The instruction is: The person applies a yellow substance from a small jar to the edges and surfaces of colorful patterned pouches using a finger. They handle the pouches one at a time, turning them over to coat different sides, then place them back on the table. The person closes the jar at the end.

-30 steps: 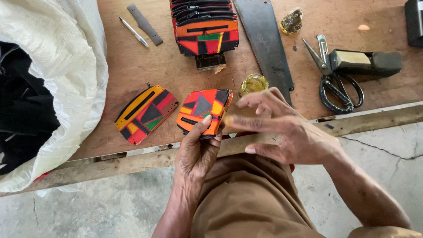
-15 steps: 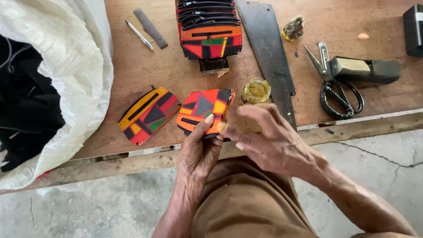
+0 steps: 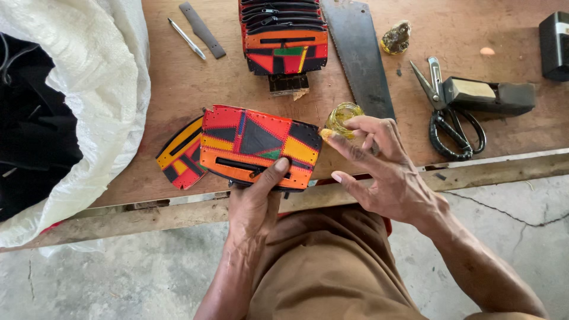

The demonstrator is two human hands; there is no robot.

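Orange, red and black patchwork leather makes up the pouch panel [image 3: 258, 147] that the left hand [image 3: 256, 198] props at the near edge of the wooden surface [image 3: 178, 89], thumb pressed on its lower rim near the zip and the other fingers tucked behind, so the piece stands tilted toward the person with its right edge exposed. The right hand [image 3: 385, 175] hovers just beside that edge, grasping nothing; its forefinger tip carries a yellowish dab and points at the panel's upper right corner, which suggests the panel is held steady so that edge can be smeared. A small glass jar [image 3: 342, 115] of yellow stuff stands just behind the right hand, within easy reach of the finger. A second patchwork piece [image 3: 178, 157] lies flat, partly under the held one on its left side. Farther back a stack of like pieces [image 3: 284, 35] rests in a row, with a saw blade [image 3: 358, 56] lying beside it. Black-handled scissors [image 3: 450, 118] and a dark oblong tool [image 3: 489, 95] sit to the right, well apart from the hands. A pen [image 3: 185, 38] and a grey strip [image 3: 203, 29] lie at the far left, next to a white woven sack [image 3: 89, 89] that slumps over the surface's left end and holds dark material.
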